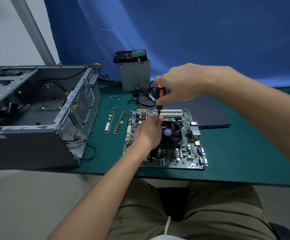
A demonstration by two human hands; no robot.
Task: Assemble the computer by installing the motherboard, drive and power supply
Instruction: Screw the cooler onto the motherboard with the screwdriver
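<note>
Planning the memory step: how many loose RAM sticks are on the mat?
2. One long green RAM stick lies nearer the open grey case; the second lies beside it, nearer the green motherboard.

I can read nothing here with any certainty. The purple sticker [167, 131] on the fan [175, 128] carries print, but it blurs. The white label [107, 126] on the memory stick [109, 123] and the pale lettering along the motherboard [179, 160] near edge, perhaps a model name, are too small.
</note>
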